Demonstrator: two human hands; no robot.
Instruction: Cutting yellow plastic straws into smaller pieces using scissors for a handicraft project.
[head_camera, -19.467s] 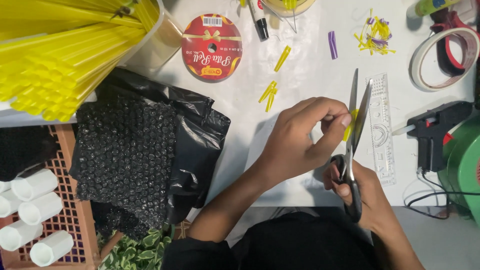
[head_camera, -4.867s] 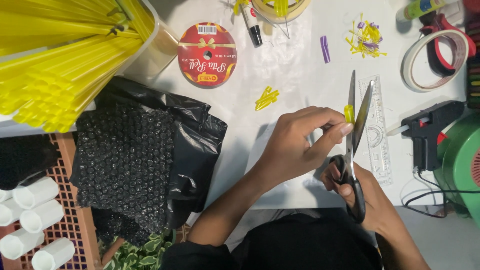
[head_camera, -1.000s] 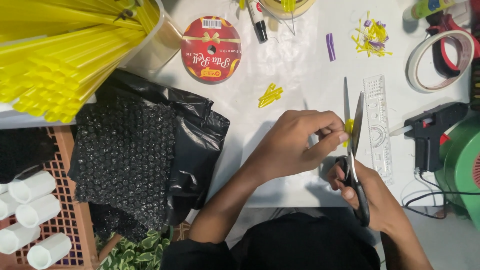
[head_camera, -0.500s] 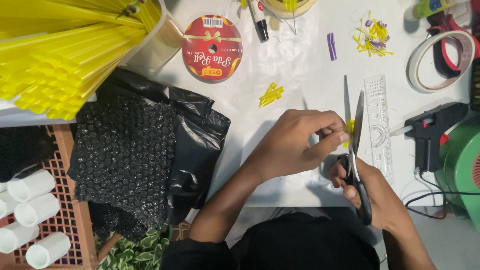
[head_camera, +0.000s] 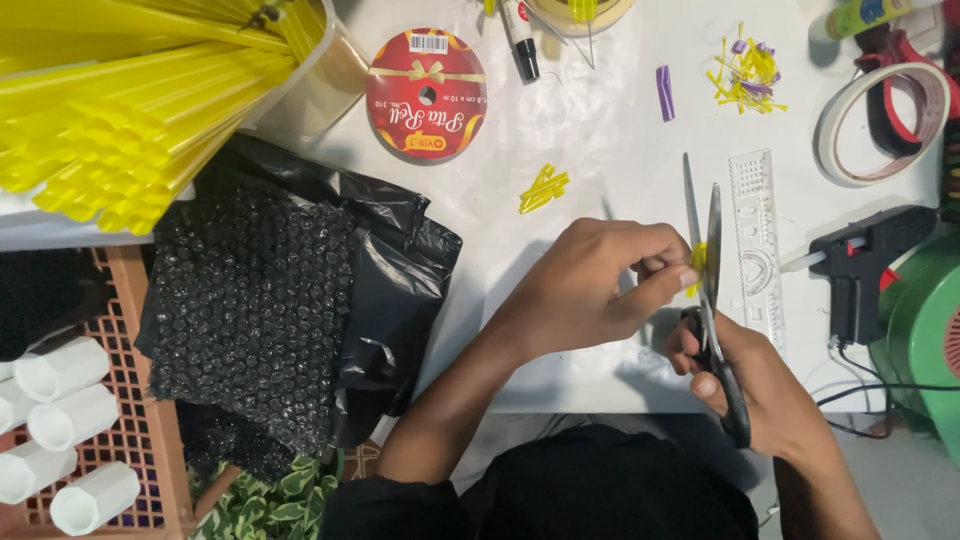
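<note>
My left hand pinches a short yellow straw piece at its fingertips, holding it between the blades of black-handled scissors. My right hand grips the scissor handles near the table's front edge; the blades point away from me and stand slightly apart around the yellow piece. A small pile of cut yellow straw bits lies on the white table just beyond my left hand.
A big bunch of yellow straws in a clear tub fills the top left. Black bubble wrap, a red ribbon spool, clear ruler, black glue gun, tape roll, purple straw piece and marker lie around.
Over the last second the scissor blades have narrowed around the yellow piece and my hands have barely shifted. The cut yellow bits were scattered earlier and now sit in one small pile.
</note>
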